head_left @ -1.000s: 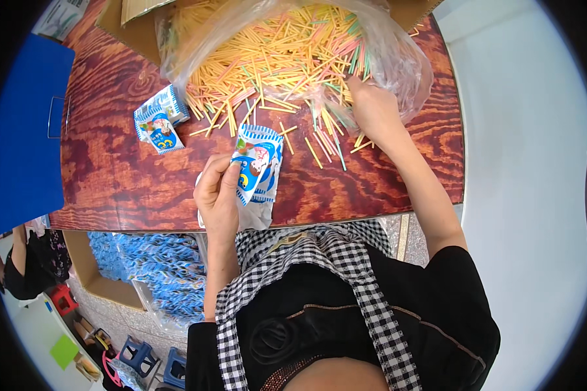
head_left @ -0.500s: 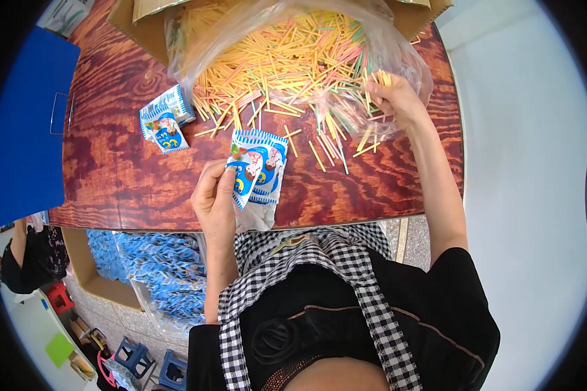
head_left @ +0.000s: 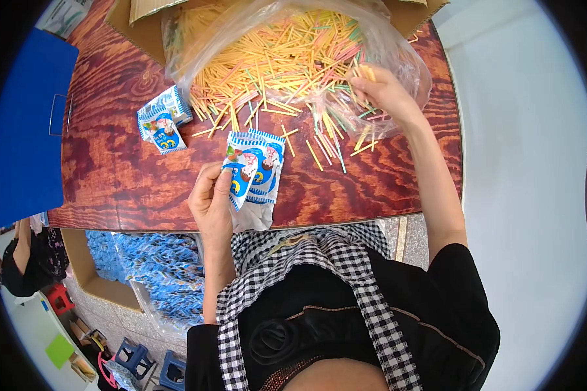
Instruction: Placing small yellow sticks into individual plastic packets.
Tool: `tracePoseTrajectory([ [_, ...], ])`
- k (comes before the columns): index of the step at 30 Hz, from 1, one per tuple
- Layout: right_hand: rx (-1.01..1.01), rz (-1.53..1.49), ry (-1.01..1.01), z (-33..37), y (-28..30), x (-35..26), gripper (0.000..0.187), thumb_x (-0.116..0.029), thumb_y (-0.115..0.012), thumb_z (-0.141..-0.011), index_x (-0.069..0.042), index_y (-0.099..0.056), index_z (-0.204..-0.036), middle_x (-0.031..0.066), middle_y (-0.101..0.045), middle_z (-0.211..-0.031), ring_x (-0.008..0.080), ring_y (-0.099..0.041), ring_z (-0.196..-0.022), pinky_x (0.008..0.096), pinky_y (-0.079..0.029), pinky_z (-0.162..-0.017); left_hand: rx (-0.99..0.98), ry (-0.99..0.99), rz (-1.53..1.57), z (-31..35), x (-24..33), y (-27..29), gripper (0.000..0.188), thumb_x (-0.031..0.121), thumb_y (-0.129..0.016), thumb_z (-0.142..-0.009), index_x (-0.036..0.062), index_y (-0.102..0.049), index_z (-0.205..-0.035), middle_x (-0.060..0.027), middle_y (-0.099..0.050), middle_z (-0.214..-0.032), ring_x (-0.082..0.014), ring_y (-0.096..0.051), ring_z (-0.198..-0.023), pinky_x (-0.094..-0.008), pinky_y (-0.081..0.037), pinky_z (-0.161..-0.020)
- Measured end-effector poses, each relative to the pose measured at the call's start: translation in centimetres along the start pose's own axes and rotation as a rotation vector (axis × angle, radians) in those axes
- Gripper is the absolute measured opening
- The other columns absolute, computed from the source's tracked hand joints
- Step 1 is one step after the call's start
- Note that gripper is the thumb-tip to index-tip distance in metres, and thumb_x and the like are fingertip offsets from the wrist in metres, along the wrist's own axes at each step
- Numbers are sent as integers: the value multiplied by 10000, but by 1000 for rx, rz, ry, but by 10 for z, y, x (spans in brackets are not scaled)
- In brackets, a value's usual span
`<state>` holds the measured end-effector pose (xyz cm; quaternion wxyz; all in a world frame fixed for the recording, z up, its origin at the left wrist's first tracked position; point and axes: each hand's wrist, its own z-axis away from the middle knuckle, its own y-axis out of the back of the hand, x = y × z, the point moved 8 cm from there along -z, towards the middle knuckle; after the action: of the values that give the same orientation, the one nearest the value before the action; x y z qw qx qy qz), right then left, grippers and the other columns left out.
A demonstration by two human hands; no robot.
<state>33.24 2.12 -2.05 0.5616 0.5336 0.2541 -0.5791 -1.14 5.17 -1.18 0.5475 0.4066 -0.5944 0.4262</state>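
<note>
My left hand [head_left: 210, 199] pinches a few small blue-and-white packets [head_left: 263, 174], fanned over one another near the table's front edge. A whitish, see-through lower part hangs below them. My right hand [head_left: 390, 96] is closed on a small bunch of thin yellowish sticks [head_left: 368, 72], at the right side of a big heap of yellow, pink and green sticks [head_left: 267, 58]. That heap spills from a clear plastic bag [head_left: 419, 81] onto the table. Left of the heap lie more blue-and-white packets [head_left: 162, 127], one leaning over another.
A cardboard box [head_left: 140, 39] holds the bag at the back of the wood-grained table [head_left: 124, 176]. Loose sticks [head_left: 329, 150] lie in front of the heap. Below left, a carton [head_left: 104, 287] holds many blue packets [head_left: 160, 267]. A blue panel [head_left: 26, 130] stands left; another person's arm [head_left: 23, 251] shows beyond.
My right hand has moved slightly left and farther back over the heap, with sticks in its fingers. The left hand and its packets stay nearly in place.
</note>
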Motion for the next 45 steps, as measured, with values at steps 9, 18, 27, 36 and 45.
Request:
tracePoseTrajectory([
  [9, 161, 1186, 401, -25, -44, -43, 118, -117, -537, -851, -5, -561, -881, 212, -630, -809, 378, -623, -778, 458, -475, -657, -54, -10, -1, -2, 8, -15, 83, -12, -556, -891, -56, -610, -937, -45, -575, -902, -88, -529, -831, -206, -408, -736],
  [18, -213, 87, -49, -1, -8, -4, 145, -175, -561, -910, -41, -570, -856, 64, -634, -756, 155, -605, -668, 295, -487, -574, 20, 75, 291, -2, 3, -8, 122, 22, -550, -911, -43, -621, -986, -24, -600, -912, -73, -542, -833, -199, -417, -745],
  [27, -674, -947, -66, 61, -117, -28, 182, -177, -610, -890, -11, -554, -938, 106, -605, -752, 234, -637, -637, 347, -547, -606, -361, 109, 370, -50, 13, -102, 172, 110, -508, -958, -2, -597, -1054, -18, -626, -987, -65, -562, -916, -218, -441, -804],
  [36, -645, -1159, -198, 65, -142, 1, 203, -138, -584, -906, -24, -518, -1061, 79, -563, -784, 197, -559, -669, 332, -485, -600, -595, 276, 298, -39, -13, -117, 160, 162, -484, -972, 32, -565, -1019, -18, -610, -923, -78, -569, -885, -259, -455, -827],
  [45, 78, -459, 555, 68, -117, -54, 56, -22, -487, -934, -10, -502, -986, 54, -575, -814, 122, -586, -750, 249, -479, -705, -261, 704, 1316, -6, -22, -112, 261, 265, -411, -976, 59, -546, -1062, -119, -569, -1130, -246, -522, -1123, -428, -390, -1028],
])
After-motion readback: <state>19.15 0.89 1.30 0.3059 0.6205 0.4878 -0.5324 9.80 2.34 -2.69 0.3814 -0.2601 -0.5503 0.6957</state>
